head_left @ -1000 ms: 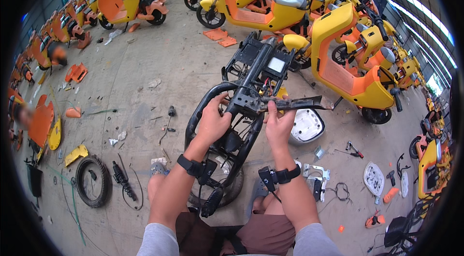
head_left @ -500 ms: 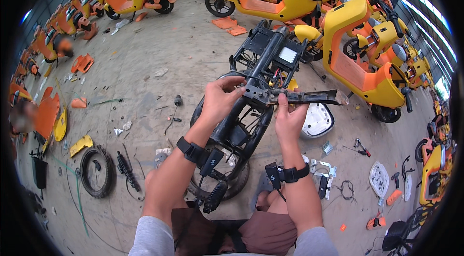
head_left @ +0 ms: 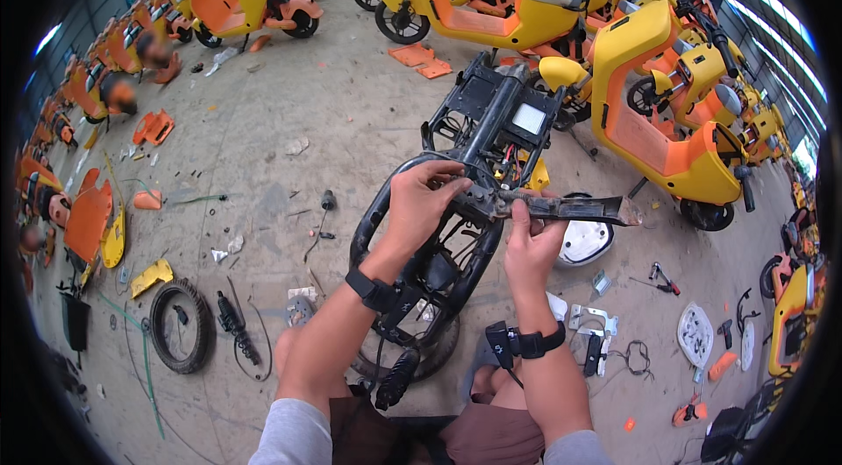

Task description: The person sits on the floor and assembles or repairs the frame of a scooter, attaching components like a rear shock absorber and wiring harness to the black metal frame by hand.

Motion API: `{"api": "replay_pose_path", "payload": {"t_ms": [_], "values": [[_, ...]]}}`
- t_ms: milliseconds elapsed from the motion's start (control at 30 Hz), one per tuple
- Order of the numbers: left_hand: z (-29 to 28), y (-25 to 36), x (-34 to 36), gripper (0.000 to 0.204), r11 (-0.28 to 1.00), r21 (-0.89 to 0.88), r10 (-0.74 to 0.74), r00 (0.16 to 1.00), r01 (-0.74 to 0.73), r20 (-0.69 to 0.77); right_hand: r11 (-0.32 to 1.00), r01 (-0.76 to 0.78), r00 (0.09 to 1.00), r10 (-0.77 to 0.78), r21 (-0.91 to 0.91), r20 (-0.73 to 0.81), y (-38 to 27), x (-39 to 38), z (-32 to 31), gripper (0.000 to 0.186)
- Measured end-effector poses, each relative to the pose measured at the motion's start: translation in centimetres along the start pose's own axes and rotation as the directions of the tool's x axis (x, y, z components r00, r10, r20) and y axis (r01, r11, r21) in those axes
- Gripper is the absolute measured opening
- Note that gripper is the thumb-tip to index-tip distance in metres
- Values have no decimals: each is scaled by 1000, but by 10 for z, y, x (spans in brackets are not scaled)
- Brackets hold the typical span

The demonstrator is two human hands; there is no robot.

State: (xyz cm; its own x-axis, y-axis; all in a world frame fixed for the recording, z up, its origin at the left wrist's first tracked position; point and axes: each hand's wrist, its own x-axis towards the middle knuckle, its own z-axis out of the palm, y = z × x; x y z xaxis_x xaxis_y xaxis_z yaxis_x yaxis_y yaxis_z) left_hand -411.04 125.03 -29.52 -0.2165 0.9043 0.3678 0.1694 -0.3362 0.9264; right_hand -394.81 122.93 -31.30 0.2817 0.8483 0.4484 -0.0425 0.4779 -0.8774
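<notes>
A stripped black scooter frame lies in front of me, with loose wiring and a pale square part on it. Across it, my right hand grips a dirty black metal kickstand, thumb on top and fingers below. Its flattened end points right, and a small spring lies along its inner end. My left hand is beside that inner end, at the frame, thumb and fingertips pinched together. Anything between those fingertips is too small to make out. Both wrists wear black straps with small boxes.
A loose tyre and a shock absorber lie to the left. A white shell, pliers and metal brackets lie to the right. Rows of yellow-orange scooters stand beyond. Blurred people are at the left.
The frame and both hands sit slightly lower and farther right in the picture, as the whole view has shifted. My right hand keeps its grip on the kickstand; the left fingers stay pinched.
</notes>
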Motion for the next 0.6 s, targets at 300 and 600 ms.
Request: {"api": "replay_pose_path", "payload": {"t_ms": [300, 600], "values": [[10, -17, -5, 21, 933, 183, 318, 948, -309, -21, 999, 21, 1000, -20, -44, 6, 0, 1, -2, 38], [14, -26, -5, 17, 802, 288, 548, 836, -523, -7, 998, 44, 999, -44, -37, 8, -6, 1, -1, 31]]}}
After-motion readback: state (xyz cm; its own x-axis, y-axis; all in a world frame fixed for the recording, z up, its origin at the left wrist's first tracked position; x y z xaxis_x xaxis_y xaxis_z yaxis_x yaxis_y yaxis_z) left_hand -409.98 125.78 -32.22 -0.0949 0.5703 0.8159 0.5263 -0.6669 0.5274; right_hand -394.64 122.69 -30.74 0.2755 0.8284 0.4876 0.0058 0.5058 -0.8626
